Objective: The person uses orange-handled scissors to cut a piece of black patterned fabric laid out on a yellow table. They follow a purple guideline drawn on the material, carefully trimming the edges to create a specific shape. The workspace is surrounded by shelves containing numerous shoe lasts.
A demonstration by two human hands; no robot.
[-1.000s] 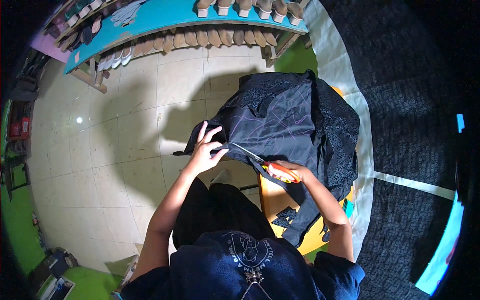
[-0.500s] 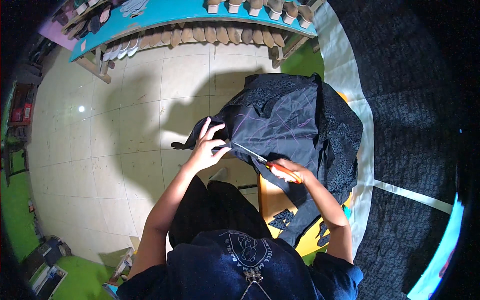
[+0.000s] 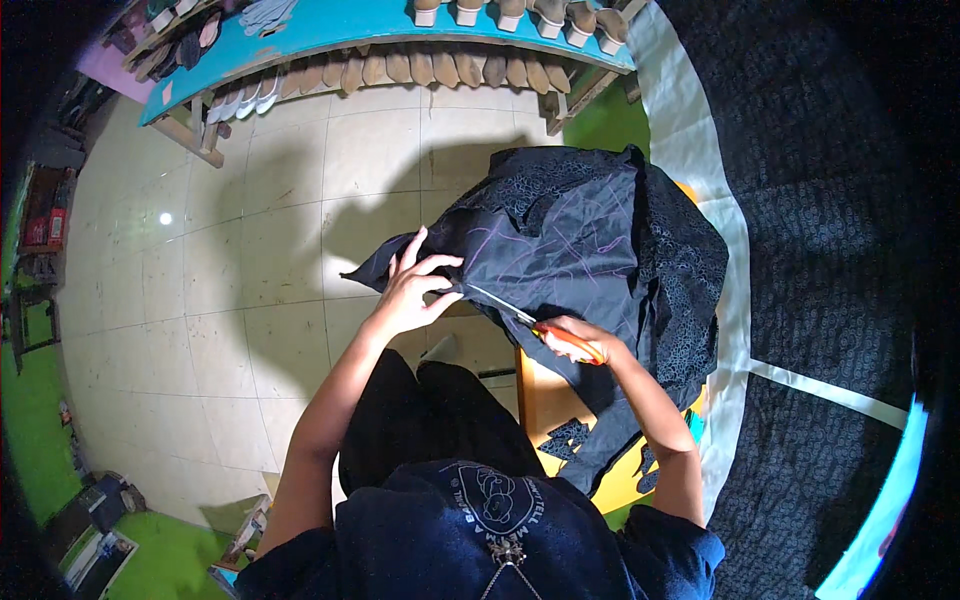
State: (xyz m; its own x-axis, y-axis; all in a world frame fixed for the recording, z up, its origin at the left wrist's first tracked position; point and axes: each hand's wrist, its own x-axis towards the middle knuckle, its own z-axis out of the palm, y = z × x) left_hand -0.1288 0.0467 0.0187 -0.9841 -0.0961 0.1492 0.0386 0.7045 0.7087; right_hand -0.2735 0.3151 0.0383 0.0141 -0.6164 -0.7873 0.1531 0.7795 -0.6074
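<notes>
A black cloth [image 3: 575, 230] with purple chalk lines spreads in front of me, its patterned side showing around the edges. My left hand [image 3: 402, 298] pinches it near its left end, with thumb and fingers curved round the edge. A pointed flap of the cloth sticks out beyond that hand. In my right hand [image 3: 598, 335] are scissors with orange handles [image 3: 580, 346], their blades pointing left toward my left fingers. The blade tips meet the cloth just beside my left hand; how far the blades are apart is hard to see.
Under the cloth stands a yellow-topped table [image 3: 540, 390] with patterned black scraps [image 3: 565, 438] on it. Dark patterned fabric [image 3: 820, 270] with a white border lies along the right. At the far side, a blue bench [image 3: 340, 25] carries several shoe forms. Tiled floor [image 3: 210, 330] extends to the left.
My left fingers have shifted slightly on the cloth, and its left flap now points out straighter and a little farther up. The scissors and right hand stay nearly in place.
</notes>
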